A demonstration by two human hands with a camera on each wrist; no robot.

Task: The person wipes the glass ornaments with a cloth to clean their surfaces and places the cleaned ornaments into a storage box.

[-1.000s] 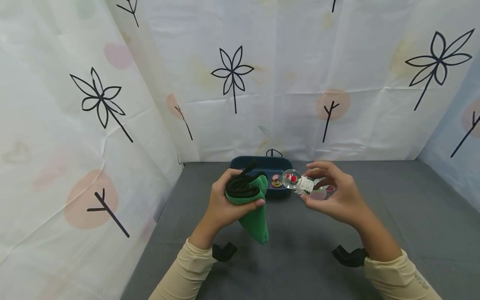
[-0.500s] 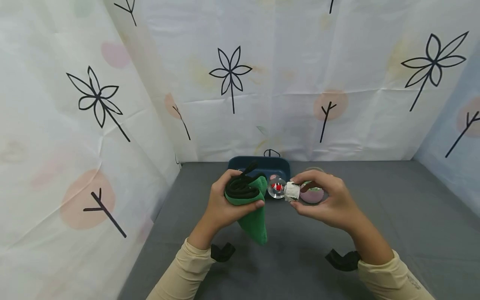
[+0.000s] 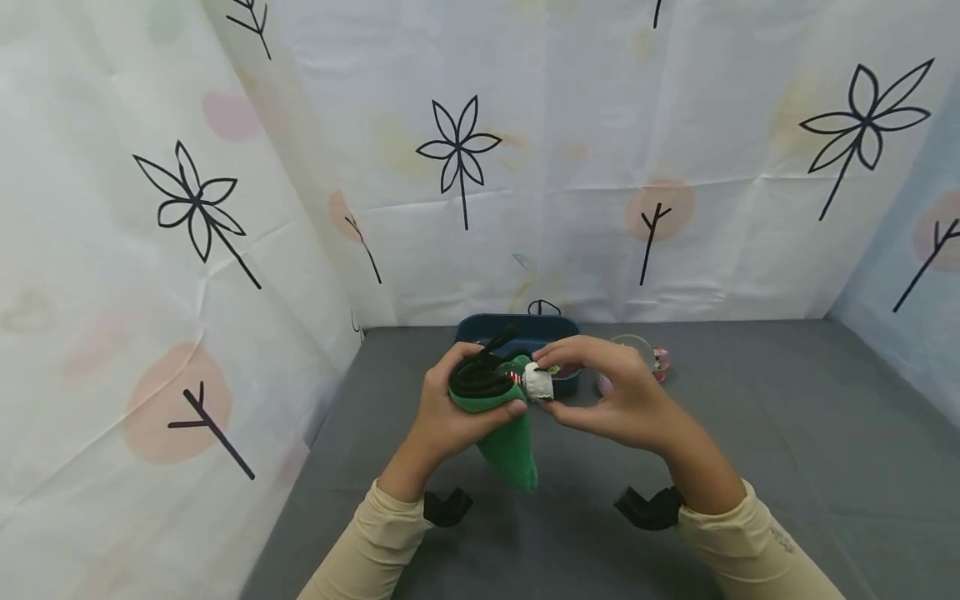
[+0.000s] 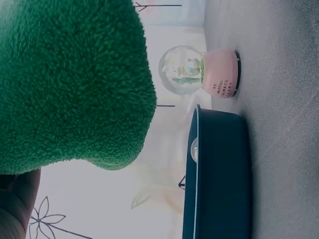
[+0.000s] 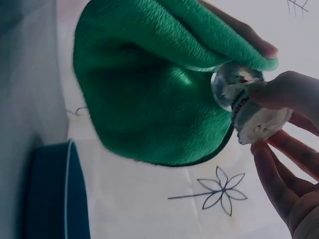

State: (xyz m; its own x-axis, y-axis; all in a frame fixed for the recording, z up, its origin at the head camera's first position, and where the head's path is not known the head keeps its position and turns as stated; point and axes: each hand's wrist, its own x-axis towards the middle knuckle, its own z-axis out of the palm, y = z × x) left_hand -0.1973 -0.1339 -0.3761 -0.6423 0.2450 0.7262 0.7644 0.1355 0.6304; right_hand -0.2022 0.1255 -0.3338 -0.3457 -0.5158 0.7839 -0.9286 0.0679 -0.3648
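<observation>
My left hand (image 3: 442,412) grips a fuzzy green cloth (image 3: 508,450) with black rolled material (image 3: 480,379) bundled at its top. One end of the cloth hangs below the thumb. Between thumb and fingertips, my right hand (image 3: 626,400) pinches the white base of a small snow globe (image 3: 537,382), held tilted on its side. Its clear ball, with something red inside, points left into the fold of the cloth. In the right wrist view, the ball of the snow globe (image 5: 259,117) is partly covered by the cloth (image 5: 154,99). Green cloth fills much of the left wrist view.
Behind the hands a dark blue tray (image 4: 222,179) stands on the grey table (image 3: 787,433), with a clear ball (image 4: 194,149) showing at its rim. Beside it is a larger snow globe with a pink base (image 4: 219,74). A small pink item (image 3: 661,364) lies to its right.
My right hand has moved left with the small snow globe, bringing its ball into the green cloth. The left hand has stayed nearly still, holding the cloth.
</observation>
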